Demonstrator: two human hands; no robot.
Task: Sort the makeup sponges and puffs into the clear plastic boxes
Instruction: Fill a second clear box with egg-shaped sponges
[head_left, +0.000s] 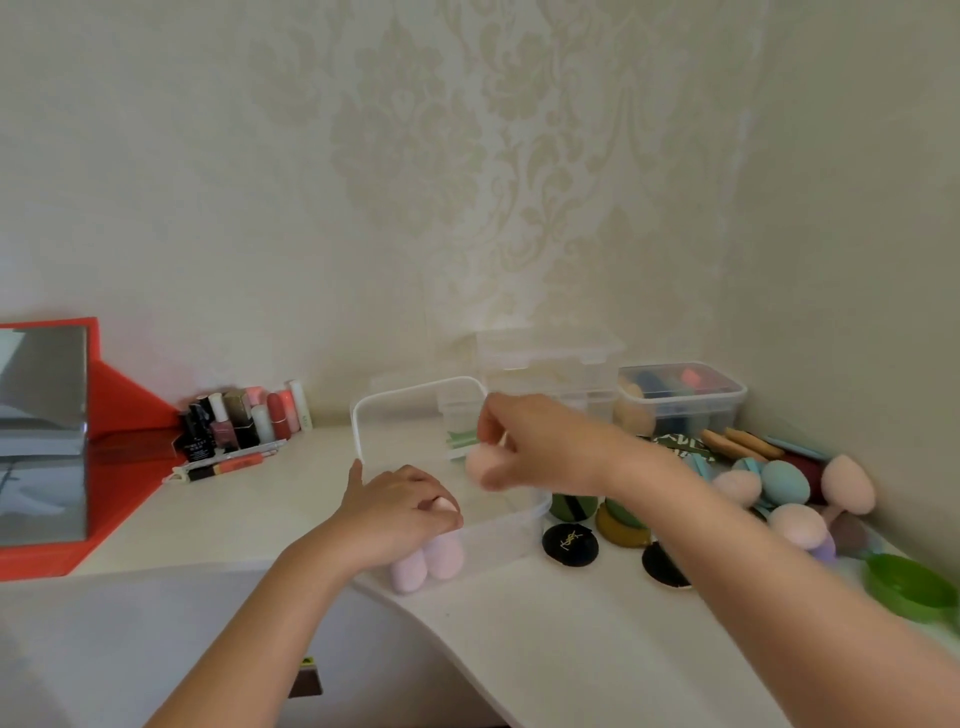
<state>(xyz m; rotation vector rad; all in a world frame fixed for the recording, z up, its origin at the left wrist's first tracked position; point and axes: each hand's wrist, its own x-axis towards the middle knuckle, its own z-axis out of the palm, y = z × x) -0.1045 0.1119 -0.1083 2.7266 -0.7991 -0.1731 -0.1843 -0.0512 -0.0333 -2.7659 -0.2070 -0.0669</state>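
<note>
**Peach sponge held over open box, mid-sort**

Head view. The right hand (524, 441) pinches a peach sponge (479, 462) between thumb and fingertips, just above the open clear box (415, 387) at counter centre. The hand is motion-blurred, so the exact finger placement is unclear.

The left hand (400, 512) sits at the box's 7 o'clock corner with fingers curled at the near rim. I cannot tell whether it grips the rim or a small pink item.

Two pink puffs (427, 564) lie side by side inside the box, against the near wall.

Loose sponges and puffs (779, 483) are heaped on the counter (545, 649) at the box's 3 o'clock, with a black cushion puff (570, 543) between heap and box. A lidded clear box (680, 395) with coloured pieces inside stands at 2 o'clock, and nail-polish bottles (244, 421) at 10 o'clock.

Handling, judged:
- The sponge looks very light, soft, compressible and not fragile.
- A light pinch across its rounded body should do; a hard squeeze only deforms it.
- It may bounce or roll when released, so set it low beside the pink puffs.
</note>
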